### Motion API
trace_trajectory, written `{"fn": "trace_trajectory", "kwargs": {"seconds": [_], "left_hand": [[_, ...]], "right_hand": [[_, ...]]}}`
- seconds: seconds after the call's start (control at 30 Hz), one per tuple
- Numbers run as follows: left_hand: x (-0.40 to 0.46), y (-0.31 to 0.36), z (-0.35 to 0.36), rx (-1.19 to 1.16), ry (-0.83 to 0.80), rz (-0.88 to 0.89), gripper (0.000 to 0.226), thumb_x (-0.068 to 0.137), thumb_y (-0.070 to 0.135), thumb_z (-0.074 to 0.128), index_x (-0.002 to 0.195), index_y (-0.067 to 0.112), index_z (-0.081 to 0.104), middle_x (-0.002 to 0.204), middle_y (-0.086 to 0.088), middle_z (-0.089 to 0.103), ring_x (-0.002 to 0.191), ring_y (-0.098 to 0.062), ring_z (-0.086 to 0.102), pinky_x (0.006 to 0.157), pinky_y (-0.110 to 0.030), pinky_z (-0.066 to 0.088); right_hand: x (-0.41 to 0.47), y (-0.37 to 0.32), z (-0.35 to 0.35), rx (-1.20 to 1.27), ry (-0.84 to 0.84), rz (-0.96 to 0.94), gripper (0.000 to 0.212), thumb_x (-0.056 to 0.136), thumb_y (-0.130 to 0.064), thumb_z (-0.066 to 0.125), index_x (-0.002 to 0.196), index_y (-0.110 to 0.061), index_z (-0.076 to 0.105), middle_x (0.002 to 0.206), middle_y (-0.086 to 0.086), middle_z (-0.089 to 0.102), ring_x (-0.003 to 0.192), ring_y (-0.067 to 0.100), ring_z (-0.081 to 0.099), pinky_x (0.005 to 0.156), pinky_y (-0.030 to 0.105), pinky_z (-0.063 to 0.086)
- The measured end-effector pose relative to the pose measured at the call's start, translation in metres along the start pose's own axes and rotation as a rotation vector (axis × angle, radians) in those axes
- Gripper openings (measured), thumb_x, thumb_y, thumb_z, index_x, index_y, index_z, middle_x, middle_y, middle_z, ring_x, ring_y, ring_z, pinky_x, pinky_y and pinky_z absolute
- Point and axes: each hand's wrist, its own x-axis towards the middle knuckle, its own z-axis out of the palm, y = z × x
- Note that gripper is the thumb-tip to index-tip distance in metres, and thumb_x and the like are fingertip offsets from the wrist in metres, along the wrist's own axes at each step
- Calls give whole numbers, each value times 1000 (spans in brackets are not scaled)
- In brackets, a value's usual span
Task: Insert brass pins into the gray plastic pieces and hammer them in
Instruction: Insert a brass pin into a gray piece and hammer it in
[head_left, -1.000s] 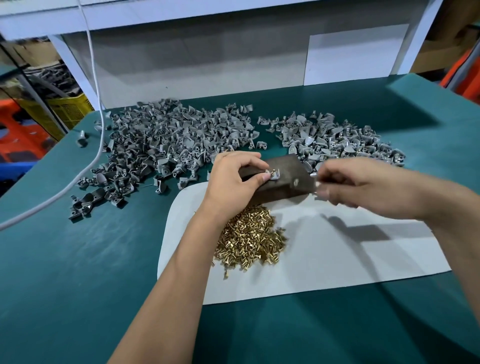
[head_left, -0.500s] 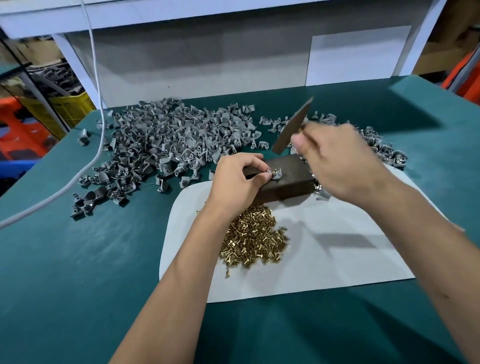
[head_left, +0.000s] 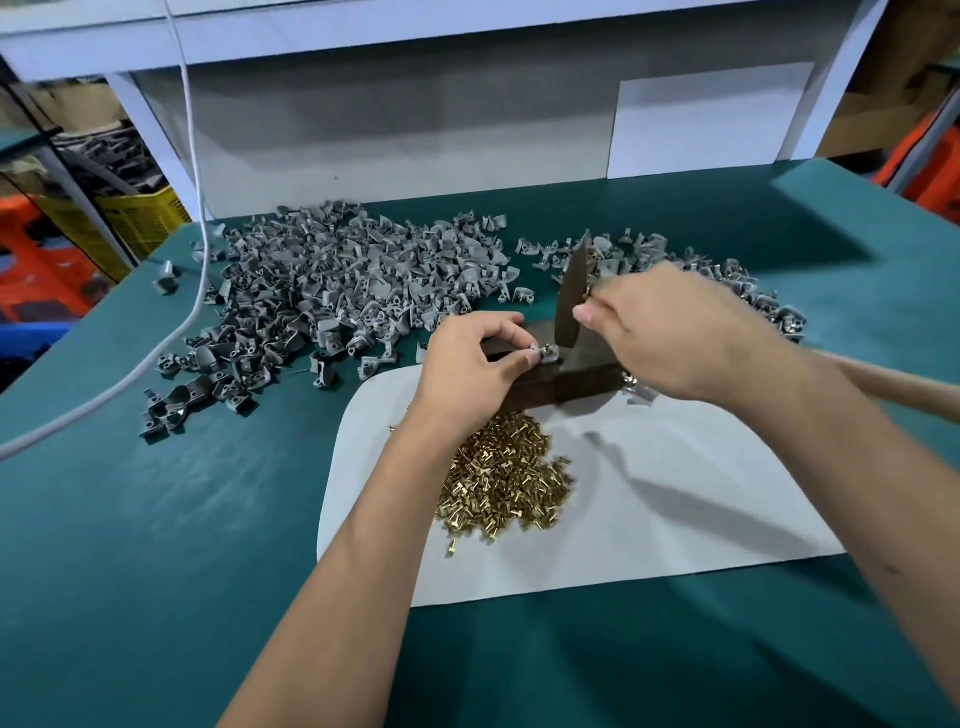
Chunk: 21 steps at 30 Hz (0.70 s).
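Your left hand (head_left: 470, 364) pinches a gray piece (head_left: 545, 354) with a brass pin in it against the top of the dark block (head_left: 561, 387), which sits at the far edge of the white sheet (head_left: 675, 499). Your right hand (head_left: 675, 338) grips a flat dark bar (head_left: 571, 296), held nearly upright just above that piece; it looks clear of it, though blur makes this uncertain. Loose pins (head_left: 504, 483) lie heaped on the sheet beside your left wrist. Gray pieces (head_left: 337, 280) lie in two spreads on the green table (head_left: 156, 545) beyond the block.
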Motion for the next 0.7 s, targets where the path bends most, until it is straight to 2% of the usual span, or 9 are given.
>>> {"fn": "trace_trajectory", "kwargs": {"seconds": [0.07,0.1,0.23,0.3,0.4,0.5,0.57,0.67,0.7], "left_hand": [[0,-1,-1,0,4,9,6,85,7,79,85,13,80,125,-4,70,110,-15,68,107,-38,49],[1,-2,-1,0,8,10,6,85,7,80,84,13,80,125,-3,70,110,-15,68,106,-38,49],[1,-1,0,-10,1,-12,8,85,5,80,85,13,79,126,-2,69,110,-18,68,106,-42,50],[1,-2,-1,-11,-2,-10,5,85,6,80,86,11,80,126,-2,70,110,-18,69,105,-41,51],[2,-3,-2,-3,-1,9,4,85,7,80,86,12,80,124,-2,70,109,-16,69,105,-39,51],[1,-1,-2,-9,-18,-2,7,85,4,79,84,12,79,126,-3,70,109,-18,69,105,-40,51],[1,-1,-2,-5,-28,-3,5,86,5,79,88,9,80,127,-2,69,109,-17,69,104,-40,52],[1,-2,-3,-20,-37,10,5,85,4,79,89,7,80,125,-2,70,107,-16,70,103,-38,52],[2,-1,-3,-28,-38,8,5,85,3,79,88,7,79,125,-2,71,106,-16,70,103,-38,52]], "right_hand": [[-4,-1,0,67,219,-19,35,104,-48,31,79,-26,41,63,-6,41,62,33,47,60,37,39],[-7,-4,4,96,262,-29,32,105,-47,31,85,-27,43,63,-5,39,61,33,46,59,37,39],[-8,-13,12,29,-17,7,30,108,-43,33,84,-28,41,71,0,46,72,32,52,65,38,41],[-2,-8,2,-21,17,8,32,107,-46,33,80,-30,39,69,-1,43,69,31,48,64,38,39],[-7,-11,4,68,231,6,29,105,-47,32,86,-28,43,63,-5,37,62,33,45,59,37,38],[-10,-18,13,60,6,37,27,108,-44,34,89,-27,44,74,1,47,72,32,50,65,37,40],[-6,-14,5,-8,-20,26,30,108,-45,34,84,-28,42,73,0,46,72,30,49,65,37,37],[-7,-14,1,46,201,30,27,106,-45,36,85,-30,41,65,-4,38,64,32,44,60,36,36],[-10,-17,5,87,221,29,25,107,-44,35,88,-29,42,65,-2,40,63,33,45,60,37,37]]}}
